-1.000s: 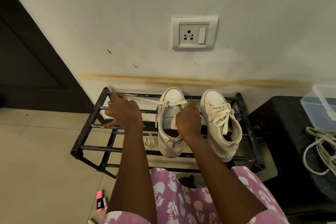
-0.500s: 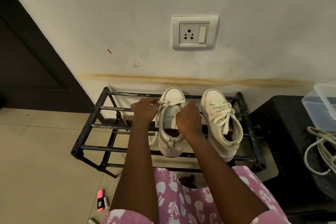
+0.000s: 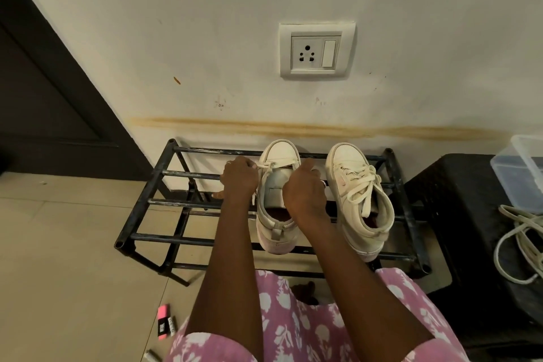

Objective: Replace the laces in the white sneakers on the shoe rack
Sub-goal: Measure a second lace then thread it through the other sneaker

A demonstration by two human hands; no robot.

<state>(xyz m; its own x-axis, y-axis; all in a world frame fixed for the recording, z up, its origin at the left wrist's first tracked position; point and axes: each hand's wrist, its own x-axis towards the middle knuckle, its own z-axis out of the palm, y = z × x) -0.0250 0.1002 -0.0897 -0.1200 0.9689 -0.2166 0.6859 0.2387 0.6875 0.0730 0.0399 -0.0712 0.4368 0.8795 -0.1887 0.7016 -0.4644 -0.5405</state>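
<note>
The open sneaker is stood on the top bars of the shoe rack, toe towards the wall, its heel at the front bar. Only one run of lace is seen on it, crossing just behind the toe cap; the tongue below is laid bare. The lace's left end is pinched in the grip of the left hand, whose fingers are curled beside the sneaker's left edge. The grip of the right hand is closed on the sneaker's right edge, index finger stretched towards the toe (whether the lace's other end is also caught there cannot be told, since the fingertips are hidden behind the hand). Just beside it on the right, the laced sneaker is set on the same bars, also toe to the wall, laced up to its opening.

A low black desk is found right of the rack; a tangle of loose laces and a clear plastic box are carried on it. A wall socket is mounted above the sneakers, and a brownish streak is drawn along the wall just over the rack. A small pink block is laid on the tiled floor beside the person's pink floral garment.
</note>
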